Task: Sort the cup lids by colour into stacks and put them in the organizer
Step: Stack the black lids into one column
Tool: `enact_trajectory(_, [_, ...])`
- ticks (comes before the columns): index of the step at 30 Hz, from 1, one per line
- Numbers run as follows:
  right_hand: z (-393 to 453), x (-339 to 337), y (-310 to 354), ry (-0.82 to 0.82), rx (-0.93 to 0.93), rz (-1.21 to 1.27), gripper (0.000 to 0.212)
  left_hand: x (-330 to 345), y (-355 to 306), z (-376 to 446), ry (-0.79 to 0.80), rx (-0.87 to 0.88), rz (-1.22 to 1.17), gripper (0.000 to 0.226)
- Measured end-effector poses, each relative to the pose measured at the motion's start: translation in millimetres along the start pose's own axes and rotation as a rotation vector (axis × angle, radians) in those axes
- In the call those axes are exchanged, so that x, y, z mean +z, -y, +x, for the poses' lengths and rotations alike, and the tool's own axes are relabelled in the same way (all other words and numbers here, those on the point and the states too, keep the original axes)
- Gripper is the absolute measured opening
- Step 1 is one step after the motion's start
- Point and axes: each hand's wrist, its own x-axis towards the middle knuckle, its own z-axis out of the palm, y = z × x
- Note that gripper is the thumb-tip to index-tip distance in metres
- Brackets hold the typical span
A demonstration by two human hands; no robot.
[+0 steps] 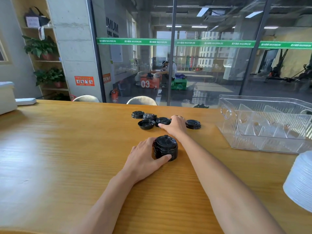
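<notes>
Black lids (146, 124) lay scattered mid-table, one inverted. The left hand (145, 159) gripped the black stack (166, 148) nearer the person, thumb and fingers curled round it. The right hand (175, 126) rested over a loose lid, grasp indeterminate. Recommended: check orientation before seating it squarely. The organizer (263, 132) stood right, unfilled.

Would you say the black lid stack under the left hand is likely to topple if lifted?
Probably not: the black lid stack looks tightly nested and short for its width. Thin plastic, so likely light. The left hand grips its sides; squeezing loosely might let lower lids slip.
</notes>
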Motion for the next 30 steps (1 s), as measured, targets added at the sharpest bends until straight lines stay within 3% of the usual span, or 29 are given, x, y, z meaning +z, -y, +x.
enact_trajectory(7, [5, 5, 1, 0.016, 0.038, -0.01, 0.073, 3, 3, 2, -0.006, 0.004, 0.005, 0.081])
enact_trajectory(17, [-3, -10, -5, 0.082, 0.094, 0.174, 0.07, 1, 2, 1, 0.007, 0.001, -0.006, 0.084])
enact_trajectory(30, [-46, -58, -10, 0.026, -0.061, 0.301, 0.059, -5, -2, -1, 0.006, -0.01, -0.084, 0.085])
